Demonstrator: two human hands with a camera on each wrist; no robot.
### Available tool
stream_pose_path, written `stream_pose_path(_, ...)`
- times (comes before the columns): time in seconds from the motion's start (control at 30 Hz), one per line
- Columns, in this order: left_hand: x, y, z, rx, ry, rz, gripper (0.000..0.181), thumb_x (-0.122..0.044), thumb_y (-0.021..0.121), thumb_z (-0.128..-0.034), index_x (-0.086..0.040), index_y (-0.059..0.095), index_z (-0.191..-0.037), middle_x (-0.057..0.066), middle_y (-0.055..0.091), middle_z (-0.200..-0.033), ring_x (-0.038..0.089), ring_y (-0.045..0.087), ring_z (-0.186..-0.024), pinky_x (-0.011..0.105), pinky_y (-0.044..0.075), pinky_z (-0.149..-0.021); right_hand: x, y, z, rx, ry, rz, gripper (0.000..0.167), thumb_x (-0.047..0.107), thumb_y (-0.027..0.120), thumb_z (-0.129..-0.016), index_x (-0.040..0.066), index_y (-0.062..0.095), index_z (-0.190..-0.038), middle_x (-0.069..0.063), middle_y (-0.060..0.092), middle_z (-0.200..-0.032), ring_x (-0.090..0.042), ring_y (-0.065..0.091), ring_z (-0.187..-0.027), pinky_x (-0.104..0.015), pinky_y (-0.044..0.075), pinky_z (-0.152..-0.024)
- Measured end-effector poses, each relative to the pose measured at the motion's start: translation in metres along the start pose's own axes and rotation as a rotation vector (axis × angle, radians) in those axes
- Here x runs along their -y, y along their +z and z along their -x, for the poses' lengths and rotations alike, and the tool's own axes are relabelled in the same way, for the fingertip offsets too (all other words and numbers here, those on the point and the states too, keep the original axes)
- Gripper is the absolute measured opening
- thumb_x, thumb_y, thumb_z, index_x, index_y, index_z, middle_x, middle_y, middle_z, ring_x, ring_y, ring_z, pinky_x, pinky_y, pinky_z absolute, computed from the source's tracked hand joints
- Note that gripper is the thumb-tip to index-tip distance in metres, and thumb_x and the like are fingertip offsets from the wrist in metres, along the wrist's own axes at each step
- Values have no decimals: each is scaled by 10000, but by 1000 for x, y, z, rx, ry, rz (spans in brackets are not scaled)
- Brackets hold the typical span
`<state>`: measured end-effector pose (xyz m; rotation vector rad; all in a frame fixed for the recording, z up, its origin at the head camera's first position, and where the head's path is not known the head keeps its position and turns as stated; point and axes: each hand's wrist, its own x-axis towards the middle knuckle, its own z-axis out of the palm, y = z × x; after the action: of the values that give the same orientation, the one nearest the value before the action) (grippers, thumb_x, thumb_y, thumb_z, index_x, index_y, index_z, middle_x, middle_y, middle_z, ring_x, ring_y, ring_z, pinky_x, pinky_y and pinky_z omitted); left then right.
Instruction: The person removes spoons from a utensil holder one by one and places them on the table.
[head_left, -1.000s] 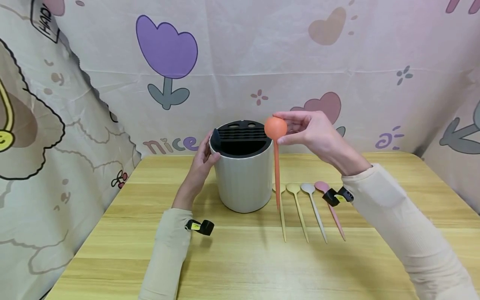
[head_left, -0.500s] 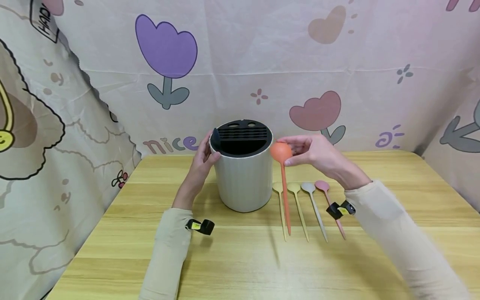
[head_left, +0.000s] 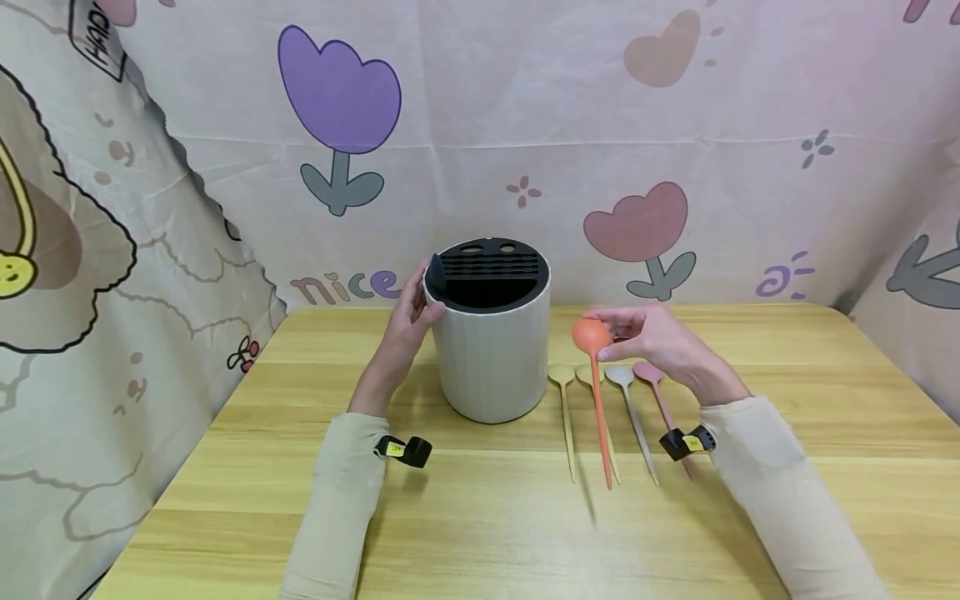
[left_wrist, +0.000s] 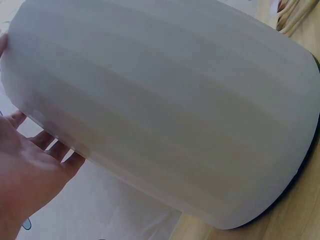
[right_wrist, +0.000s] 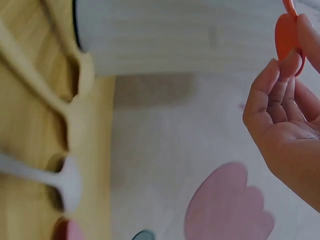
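Note:
My left hand (head_left: 408, 342) holds the left side of a whitish ribbed utensil holder (head_left: 491, 367), its thumb at the upper edge. In the left wrist view several fingers (left_wrist: 59, 149) lie along the holder's wall (left_wrist: 165, 110). To the right of the holder, my right hand (head_left: 660, 346) pinches the round head of an orange spoon (head_left: 591, 335). The spoon's handle points down, above the table. Below lie two yellow spoons (head_left: 561, 375), a light grey spoon (head_left: 621, 377) and a pink spoon (head_left: 648, 372), the pink one partly hidden by the right wrist camera.
The holder's black top (head_left: 491, 267) has slots, two round holes and a wide front opening. A dark blue rounded piece (head_left: 436, 273) stands up at its left rim. A patterned cloth (head_left: 480, 100) hangs behind the wooden table (head_left: 480, 517).
My right hand has moved down and to the right with the orange spoon, from beside the holder's rim to over the yellow spoons. The left hand keeps its place on the holder.

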<state>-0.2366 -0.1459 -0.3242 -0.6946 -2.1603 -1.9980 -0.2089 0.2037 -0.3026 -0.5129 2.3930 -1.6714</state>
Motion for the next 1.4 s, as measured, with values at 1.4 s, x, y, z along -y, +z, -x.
stream_pose_path(1.4,0,0,1,-5,-3,-25,877,-592,582,-869,-232,174,-1557,-43,189,-1586,114,175,-1437,402,173,-1150,-66,-56,8,103,36,9,721,10,764,-748,-146,427,-1365,-155,666,-1117,-187,646,-967,-220,466,-866)
